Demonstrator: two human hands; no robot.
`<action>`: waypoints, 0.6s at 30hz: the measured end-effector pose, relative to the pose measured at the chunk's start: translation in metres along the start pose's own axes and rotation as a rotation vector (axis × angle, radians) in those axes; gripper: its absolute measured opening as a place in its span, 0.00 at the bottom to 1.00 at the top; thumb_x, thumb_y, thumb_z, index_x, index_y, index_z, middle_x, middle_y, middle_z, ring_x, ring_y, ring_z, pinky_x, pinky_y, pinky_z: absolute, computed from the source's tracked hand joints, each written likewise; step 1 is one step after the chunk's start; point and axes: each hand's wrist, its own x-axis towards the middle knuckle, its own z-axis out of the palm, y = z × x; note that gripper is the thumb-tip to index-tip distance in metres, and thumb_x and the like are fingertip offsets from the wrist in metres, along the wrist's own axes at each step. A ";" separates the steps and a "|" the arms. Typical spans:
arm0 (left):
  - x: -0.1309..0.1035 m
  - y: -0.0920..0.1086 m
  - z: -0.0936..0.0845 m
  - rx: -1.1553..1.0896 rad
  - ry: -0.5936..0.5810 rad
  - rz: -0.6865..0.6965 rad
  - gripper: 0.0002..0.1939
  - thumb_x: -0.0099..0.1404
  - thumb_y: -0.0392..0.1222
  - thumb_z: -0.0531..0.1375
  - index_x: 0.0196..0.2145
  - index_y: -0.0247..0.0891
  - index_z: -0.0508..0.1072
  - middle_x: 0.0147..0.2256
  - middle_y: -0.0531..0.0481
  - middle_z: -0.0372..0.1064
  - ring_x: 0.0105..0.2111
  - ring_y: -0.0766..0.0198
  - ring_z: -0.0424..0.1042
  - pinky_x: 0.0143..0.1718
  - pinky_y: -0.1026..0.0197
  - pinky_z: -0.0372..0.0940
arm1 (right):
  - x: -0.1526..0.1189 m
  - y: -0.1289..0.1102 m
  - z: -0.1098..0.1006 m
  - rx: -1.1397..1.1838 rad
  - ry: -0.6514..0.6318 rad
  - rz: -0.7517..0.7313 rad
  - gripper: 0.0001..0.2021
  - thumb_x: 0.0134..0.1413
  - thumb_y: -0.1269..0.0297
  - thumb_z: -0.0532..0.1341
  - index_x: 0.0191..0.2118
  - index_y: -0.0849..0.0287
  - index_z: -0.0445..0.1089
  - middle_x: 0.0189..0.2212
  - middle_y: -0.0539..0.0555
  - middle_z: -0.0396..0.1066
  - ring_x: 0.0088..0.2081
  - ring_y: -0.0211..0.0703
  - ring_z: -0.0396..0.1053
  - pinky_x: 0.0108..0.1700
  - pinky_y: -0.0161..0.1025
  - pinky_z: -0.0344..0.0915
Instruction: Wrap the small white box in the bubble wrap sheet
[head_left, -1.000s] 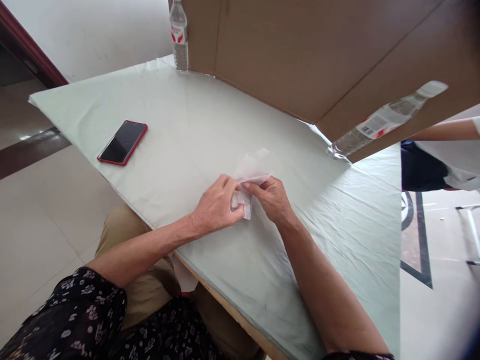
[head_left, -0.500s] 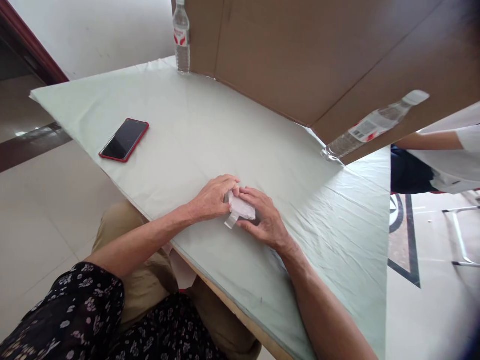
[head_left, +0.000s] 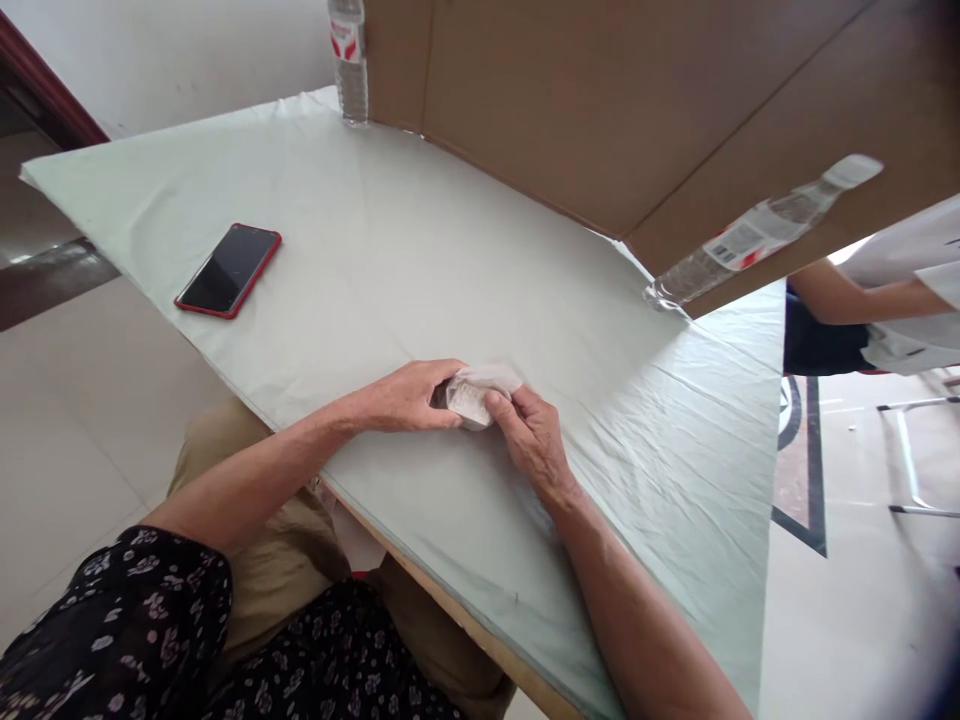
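Note:
A small whitish block (head_left: 469, 403) in a thin, translucent wrapping (head_left: 491, 376) is between my two hands, just above or on the cloth. My left hand (head_left: 412, 396) grips its left end, with the thumb on the near side and the fingers on the far side. On the right, my right hand (head_left: 534, 435) is closed on the wrapping, its thumb pressed on the block's right part. Fingers of my right hand are partly hidden behind the wrapping, which is smeared by motion. What the block is, I cannot tell.
A pale green cloth covers the table (head_left: 360, 260). At the left lies a phone (head_left: 231, 270) in a red case. Brown cardboard (head_left: 540, 110) stands at the back, with water bottles (head_left: 349, 65) (head_left: 757, 238) against it. A person's arm (head_left: 862, 298) shows beyond, at the right.
The block has been turned between my hands, and a loose strip at its near side no longer shows. My right hand has closed on the wrapping. The view has shifted slightly.

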 end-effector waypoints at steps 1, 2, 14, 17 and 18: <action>0.000 0.002 -0.001 -0.030 -0.004 -0.037 0.14 0.58 0.42 0.62 0.43 0.38 0.71 0.38 0.50 0.73 0.36 0.61 0.71 0.36 0.60 0.64 | 0.000 0.001 -0.001 -0.036 0.012 -0.002 0.21 0.62 0.44 0.56 0.29 0.55 0.73 0.26 0.50 0.69 0.33 0.44 0.66 0.41 0.43 0.64; 0.000 0.003 -0.002 -0.062 -0.006 -0.068 0.13 0.58 0.44 0.63 0.41 0.38 0.72 0.35 0.52 0.71 0.34 0.62 0.69 0.34 0.61 0.62 | 0.001 0.001 -0.002 -0.056 0.013 -0.005 0.23 0.62 0.43 0.55 0.27 0.56 0.71 0.25 0.50 0.67 0.33 0.44 0.65 0.41 0.43 0.64; 0.003 0.000 -0.003 -0.268 -0.025 -0.114 0.20 0.57 0.44 0.63 0.47 0.37 0.70 0.37 0.51 0.70 0.34 0.64 0.67 0.34 0.62 0.61 | -0.004 0.005 -0.005 0.054 0.149 -0.121 0.29 0.55 0.43 0.63 0.58 0.53 0.65 0.53 0.60 0.71 0.52 0.53 0.70 0.55 0.53 0.65; 0.003 -0.003 -0.003 -0.342 -0.044 -0.101 0.22 0.57 0.42 0.63 0.49 0.37 0.69 0.40 0.49 0.71 0.36 0.63 0.69 0.37 0.61 0.63 | -0.006 0.007 -0.008 -0.008 0.247 -0.194 0.19 0.58 0.48 0.62 0.50 0.52 0.69 0.53 0.59 0.71 0.55 0.54 0.68 0.58 0.56 0.63; 0.003 -0.004 -0.003 -0.358 -0.051 -0.097 0.23 0.57 0.41 0.63 0.50 0.37 0.68 0.41 0.49 0.72 0.37 0.63 0.70 0.37 0.61 0.63 | -0.007 0.008 -0.009 -0.033 0.229 -0.214 0.17 0.59 0.48 0.62 0.48 0.52 0.70 0.53 0.59 0.70 0.57 0.55 0.67 0.60 0.57 0.61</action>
